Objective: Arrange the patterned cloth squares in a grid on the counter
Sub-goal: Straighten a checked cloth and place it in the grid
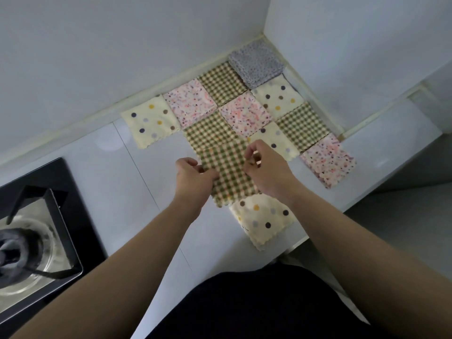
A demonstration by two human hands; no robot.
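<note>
Left hand (193, 177) and right hand (266, 167) each had a pinch grip on the green gingham cloth (230, 172) side edges, mid-desk (122, 179), overlapping the laid gingham square (208, 130) beyond; best was keeping it taut and aligning edges before lowering.

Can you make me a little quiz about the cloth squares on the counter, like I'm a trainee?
1. True or false: the left hand and the right hand both pinch the green checked cloth square.
2. What lies in the wall corner? A) grey dotted cloth B) red striped towel C) blue sponge
3. Which cloth lies nearest the front edge of the white counter?
Key: 1 true; 2 A; 3 the cream polka-dot cloth square.
</note>
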